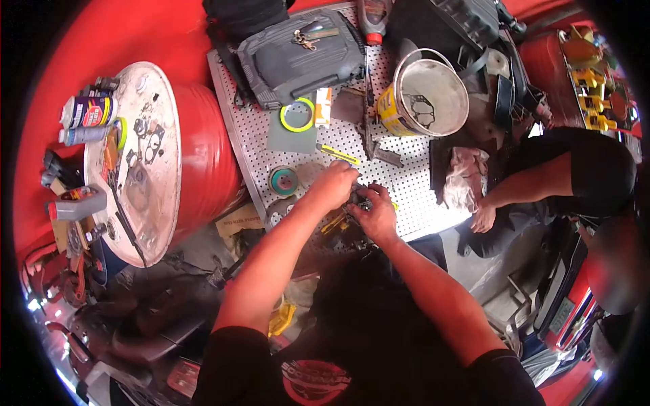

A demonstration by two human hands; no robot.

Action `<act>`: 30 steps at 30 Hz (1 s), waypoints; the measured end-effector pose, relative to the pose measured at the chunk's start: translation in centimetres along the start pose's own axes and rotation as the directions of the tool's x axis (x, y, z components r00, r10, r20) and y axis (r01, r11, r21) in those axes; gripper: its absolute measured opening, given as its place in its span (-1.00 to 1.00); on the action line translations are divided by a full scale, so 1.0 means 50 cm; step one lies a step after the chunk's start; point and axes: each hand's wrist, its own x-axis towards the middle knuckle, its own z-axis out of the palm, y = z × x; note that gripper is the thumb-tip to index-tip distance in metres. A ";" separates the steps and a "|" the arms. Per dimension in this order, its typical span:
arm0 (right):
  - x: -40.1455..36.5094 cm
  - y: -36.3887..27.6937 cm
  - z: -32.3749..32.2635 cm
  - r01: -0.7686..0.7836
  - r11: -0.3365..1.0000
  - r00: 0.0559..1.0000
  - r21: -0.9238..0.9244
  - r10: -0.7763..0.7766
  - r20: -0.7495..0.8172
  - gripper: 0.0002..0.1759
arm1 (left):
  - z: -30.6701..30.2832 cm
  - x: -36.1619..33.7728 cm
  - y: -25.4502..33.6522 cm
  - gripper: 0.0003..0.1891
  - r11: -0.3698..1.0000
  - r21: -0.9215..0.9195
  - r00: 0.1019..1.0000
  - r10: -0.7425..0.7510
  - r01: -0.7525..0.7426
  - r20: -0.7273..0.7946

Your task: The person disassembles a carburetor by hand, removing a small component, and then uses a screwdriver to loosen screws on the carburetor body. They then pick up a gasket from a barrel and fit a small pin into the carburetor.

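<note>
Both hands meet over the front part of a perforated metal table (pixel 421 177). My left hand (pixel 333 186) is closed, its fingertips on a small dark part (pixel 357 196). From the other side my right hand (pixel 376 212) grips the same dark part with bent fingers; its details are too small to make out. Just beyond my left hand lies a yellow cutter knife (pixel 338 154). A green round tin (pixel 283 181) sits to the left of it, and a yellow-green tape roll (pixel 297 115) rests on a grey sheet (pixel 288 140) farther back.
A paint bucket (pixel 433 98), a black bag (pixel 301 57) and a red-capped bottle (pixel 374 24) stand at the back. On the left is a red drum with a white top (pixel 159 101) holding gaskets and cans. At the right, another person's hand (pixel 483 218) hangs near a crumpled cloth (pixel 466 177).
</note>
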 end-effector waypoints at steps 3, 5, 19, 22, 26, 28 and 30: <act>0.000 0.001 -0.004 0.004 1.000 1.000 -0.017 -0.004 0.015 -0.50 | 0.005 0.021 -0.002 -0.90 0.994 0.091 0.991 0.049 -0.060 0.121; -0.001 -0.001 -0.005 -0.012 1.000 1.000 0.004 0.012 0.018 -0.50 | 0.005 0.035 -0.003 -0.91 0.990 0.104 0.979 0.074 -0.095 0.191; 0.002 -0.014 -0.015 -0.065 0.997 0.997 -0.031 0.066 0.047 -0.43 | -0.012 0.095 0.056 -0.79 0.965 0.261 0.863 -0.138 0.007 0.485; 0.001 -0.015 -0.014 -0.068 0.997 0.996 -0.028 0.070 0.046 -0.44 | -0.006 0.087 0.045 -0.79 0.977 0.194 0.876 -0.173 0.094 0.449; 0.000 -0.013 -0.013 -0.082 0.997 0.995 0.008 0.082 0.051 -0.47 | -0.002 0.084 0.032 -0.80 0.980 0.146 0.882 -0.189 0.139 0.431; -0.001 -0.017 -0.012 -0.129 0.991 0.989 0.046 0.125 0.079 -0.50 | -0.018 0.085 0.038 -0.81 0.973 0.134 0.858 -0.230 0.189 0.460; 0.001 -0.019 -0.014 -0.129 0.990 0.989 0.059 0.125 0.078 -0.51 | -0.033 0.083 0.048 -0.81 0.971 0.155 0.853 -0.235 0.183 0.466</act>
